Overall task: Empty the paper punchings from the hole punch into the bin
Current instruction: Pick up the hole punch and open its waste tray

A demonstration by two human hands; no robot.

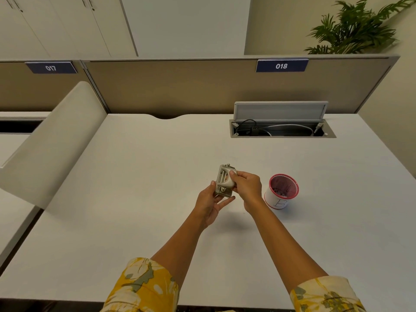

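White desk (135, 176) fills the frame. Bin (282, 191), right of centre, stands just right of the hands. Left hand (210, 204) cradles and right hand (246, 188) pinches the hole punch (225, 180), held above the desk at centre, long axis running up-frame; right hand nearer bin.

hole punch (224, 180) above desk (139, 176), bin (281, 192) right of it

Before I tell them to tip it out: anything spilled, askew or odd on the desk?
No spill shows on the desk. Both hands hold the punch above it, left of the bin. The one oddity: the cable hatch at the back stands open, cables showing.
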